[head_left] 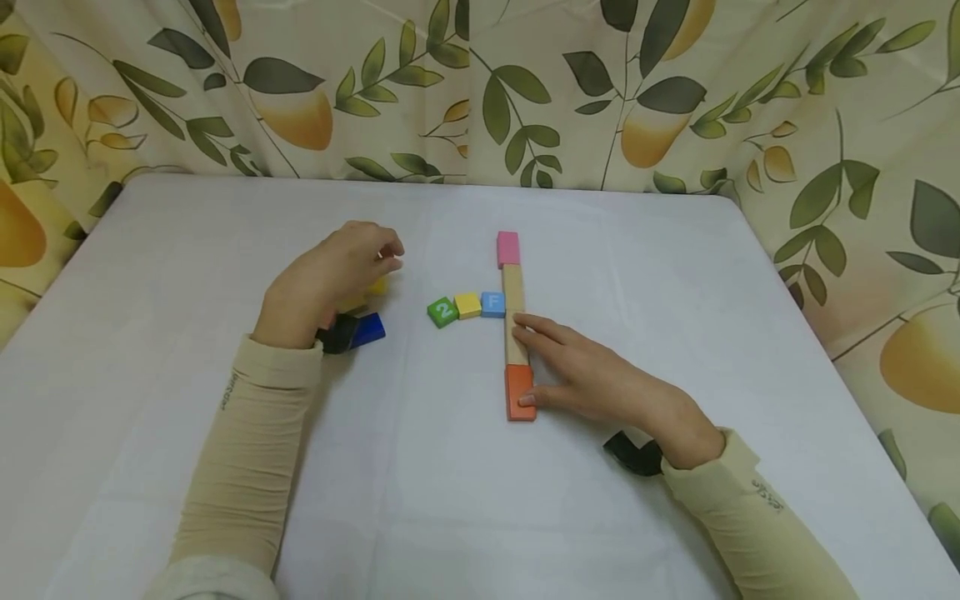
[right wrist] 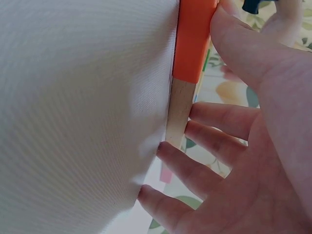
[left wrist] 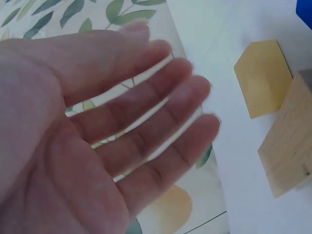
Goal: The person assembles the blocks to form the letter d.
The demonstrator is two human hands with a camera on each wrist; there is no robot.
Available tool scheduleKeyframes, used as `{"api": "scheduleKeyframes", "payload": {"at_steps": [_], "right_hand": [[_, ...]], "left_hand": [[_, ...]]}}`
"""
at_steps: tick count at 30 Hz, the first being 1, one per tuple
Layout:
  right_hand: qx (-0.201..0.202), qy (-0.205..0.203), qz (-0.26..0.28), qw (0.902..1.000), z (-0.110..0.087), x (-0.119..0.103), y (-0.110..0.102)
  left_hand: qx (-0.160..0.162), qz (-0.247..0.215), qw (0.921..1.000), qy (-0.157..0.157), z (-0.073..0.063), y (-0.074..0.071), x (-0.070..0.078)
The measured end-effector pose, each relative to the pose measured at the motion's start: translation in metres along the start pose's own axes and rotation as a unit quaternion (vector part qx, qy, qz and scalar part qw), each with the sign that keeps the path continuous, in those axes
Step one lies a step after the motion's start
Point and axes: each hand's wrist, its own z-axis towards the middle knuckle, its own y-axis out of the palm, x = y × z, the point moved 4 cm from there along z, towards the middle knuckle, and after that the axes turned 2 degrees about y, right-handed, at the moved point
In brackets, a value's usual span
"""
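Note:
My right hand point(head_left: 600, 375) rests along a row of blocks on the table. Its thumb touches the orange block point(head_left: 517, 379) at the near end, and its fingertips lie at a plain wooden block point(head_left: 517, 350). Beyond that come another wooden block point(head_left: 513, 287) and a pink block point(head_left: 508, 248). A blue F block point(head_left: 492, 305) meets the row's left side, followed by a yellow block point(head_left: 467, 305) and a green 2 block point(head_left: 442, 312). My left hand point(head_left: 330, 271) hovers over other blocks with nothing in its fingers, which are extended in the left wrist view.
Beneath and beside the left hand lie a dark blue block point(head_left: 369, 330), yellow blocks point(head_left: 377, 287) and a wooden block point(left wrist: 287, 141). Black wrist straps point(head_left: 636, 454) show at both wrists. A patterned curtain point(head_left: 480, 92) hangs behind the white table point(head_left: 450, 492).

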Motion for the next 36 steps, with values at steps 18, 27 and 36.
{"api": "scheduleKeyframes", "payload": {"at_steps": [18,27,36], "right_hand": [[-0.002,0.007,0.001,1.0,-0.001,0.0,-0.001],[0.003,-0.001,0.005,1.0,-0.001,0.0,0.001],[0.004,-0.001,-0.002,1.0,0.0,0.001,0.0]], "left_hand": [[0.033,0.082,0.9959,0.017,-0.007,0.021,-0.012],[0.038,0.08,0.9958,0.025,-0.009,0.022,-0.011],[0.014,0.046,0.9983,0.033,-0.009,0.024,-0.011]]}}
